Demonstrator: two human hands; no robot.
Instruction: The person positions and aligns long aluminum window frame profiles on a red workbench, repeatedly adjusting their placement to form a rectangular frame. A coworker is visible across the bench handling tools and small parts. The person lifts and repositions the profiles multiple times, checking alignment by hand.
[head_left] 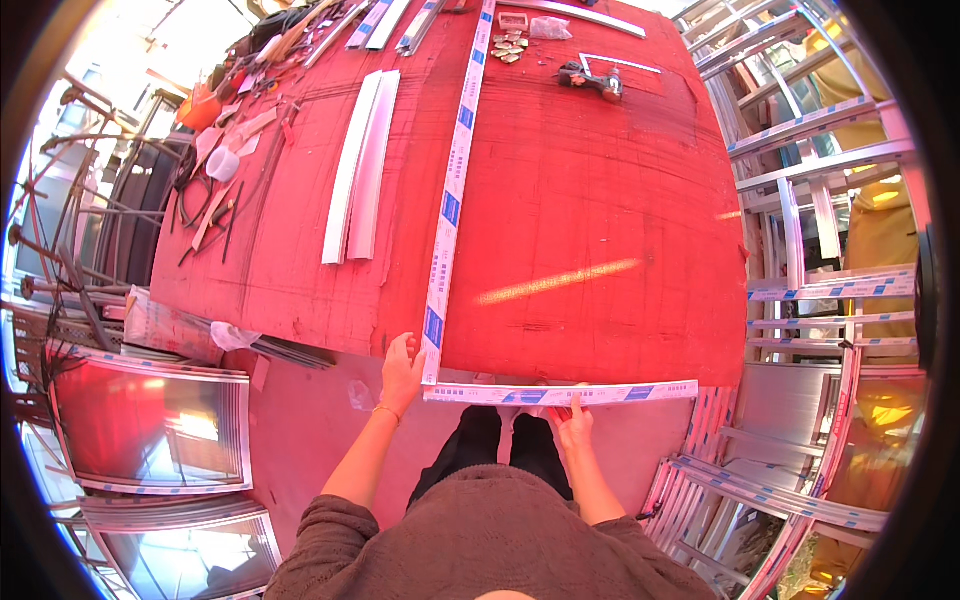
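A long film-wrapped metal profile (447,215) runs away from me across the red-topped table (590,210). At its near end my left hand (400,375) presses against the left side, fingers curled over the table edge. A shorter profile (640,392) in the same white and blue film lies crosswise along the table's front edge. Its left end meets the long profile's near end at about a right angle. My right hand (575,428) grips the shorter piece from below, thumb up against its near face; the other fingers are partly hidden.
Two white strips (362,165) lie left of the long profile. A power drill (595,80), an angled white piece (625,64) and small metal parts (510,45) sit at the far side. Cluttered tools line the left edge. Stacked frames (800,290) stand right; glazed panels (160,425) lean left.
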